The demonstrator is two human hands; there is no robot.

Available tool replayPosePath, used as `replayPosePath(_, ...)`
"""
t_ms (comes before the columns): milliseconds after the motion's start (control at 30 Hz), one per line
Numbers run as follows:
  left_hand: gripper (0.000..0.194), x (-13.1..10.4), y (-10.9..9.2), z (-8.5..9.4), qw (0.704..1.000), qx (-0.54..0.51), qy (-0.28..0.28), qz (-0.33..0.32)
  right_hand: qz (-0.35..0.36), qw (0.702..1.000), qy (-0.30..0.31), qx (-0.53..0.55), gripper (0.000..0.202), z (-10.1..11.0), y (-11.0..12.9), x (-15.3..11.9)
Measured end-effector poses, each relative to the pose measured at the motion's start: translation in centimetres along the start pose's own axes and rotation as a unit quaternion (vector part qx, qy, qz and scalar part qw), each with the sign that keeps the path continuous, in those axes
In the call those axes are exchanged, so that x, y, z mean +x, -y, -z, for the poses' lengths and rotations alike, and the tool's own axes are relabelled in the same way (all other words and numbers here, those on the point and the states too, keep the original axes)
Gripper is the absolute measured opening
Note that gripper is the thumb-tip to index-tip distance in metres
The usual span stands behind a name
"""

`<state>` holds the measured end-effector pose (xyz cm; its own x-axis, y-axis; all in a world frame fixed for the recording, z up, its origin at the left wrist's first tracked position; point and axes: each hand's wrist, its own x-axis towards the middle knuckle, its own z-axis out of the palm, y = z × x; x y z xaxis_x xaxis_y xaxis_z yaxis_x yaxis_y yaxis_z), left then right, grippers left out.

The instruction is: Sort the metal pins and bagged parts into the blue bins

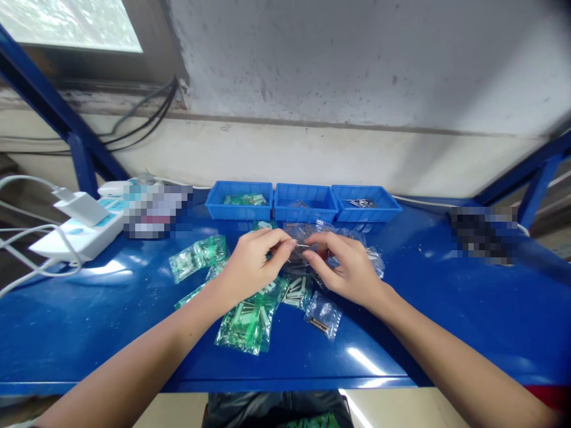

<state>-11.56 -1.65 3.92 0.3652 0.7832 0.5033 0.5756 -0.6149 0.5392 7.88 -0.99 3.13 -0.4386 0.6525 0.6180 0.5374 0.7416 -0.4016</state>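
Currently your left hand (256, 257) and right hand (347, 264) pinch a thin metal piece (302, 245) above plastic packets (247, 321) on the blue worktop (84, 321), any lettering too small to read.

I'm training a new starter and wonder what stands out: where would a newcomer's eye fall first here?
Probably on the left hand and right hand near the centre, with a slim metal piece between them. Next come the green-tinted plastic packets around the left hand, and three blue plastic bins in a row behind. A white power strip lies at far left.
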Motion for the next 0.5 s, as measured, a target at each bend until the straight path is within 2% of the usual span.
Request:
replayPosePath(167, 0.031, -0.2, 0.2, -0.3, 0.999, -0.011, 0.028, 0.019, 0.018, 1.0, 0.009, -0.02, 0.011, 0.0, -0.1, -0.1)
replayPosePath(267, 0.031, 0.0, 0.3, 0.0, 0.997, -0.002, 0.071, 0.018, 0.01, 0.999, -0.009, -0.047, 0.011, 0.4, -0.3, 0.0)
replayPosePath(367, 0.028, 0.2, 0.5, 0.7, 0.99, 0.045, 0.131, 0.015, -0.037, 0.986, -0.118, -0.109, 0.011, 1.5, -1.7, 0.6)
replayPosePath(433, 0.026, 0.3, 0.9, 1.0, 0.979, 0.093, 0.183, -0.01, -0.106, 0.956, -0.21, -0.175, 0.013, 2.8, -3.6, 1.1)
replayPosePath(500, 0.025, 0.3, 1.3, 1.0, 0.962, 0.142, 0.228, -0.041, -0.193, 0.923, -0.251, -0.218, 0.023, 4.0, -5.7, 1.4)
